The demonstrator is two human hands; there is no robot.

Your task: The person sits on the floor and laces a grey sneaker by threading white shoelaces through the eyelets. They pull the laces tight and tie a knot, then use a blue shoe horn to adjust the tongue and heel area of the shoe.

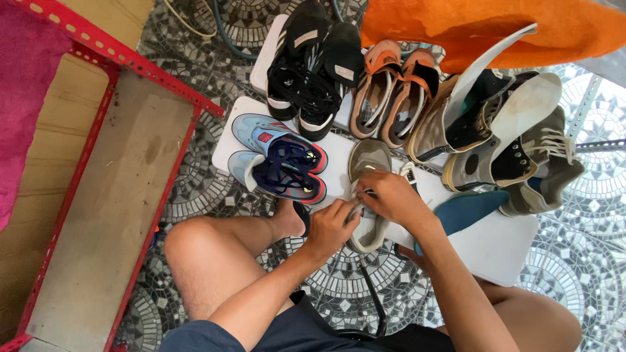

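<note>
A grey-brown sneaker (369, 163) lies on a white board (495, 244) in front of me, toe pointing away. My left hand (331, 225) pinches its white lace near the middle of the shoe. My right hand (390, 195) grips the lace and the tongue area from the right side. Both hands touch the shoe, and their fingers hide most of the lacing. My bare knees frame the shoe from below.
A light blue pair with dark laces (280, 160) sits to the left. Behind stand a black pair (316, 65), an orange-brown pair (394, 91) and grey high-tops (502, 140). A teal insole (469, 208) lies right. A red metal shelf frame (117, 58) runs along the left; orange cloth (495, 26) lies at the back.
</note>
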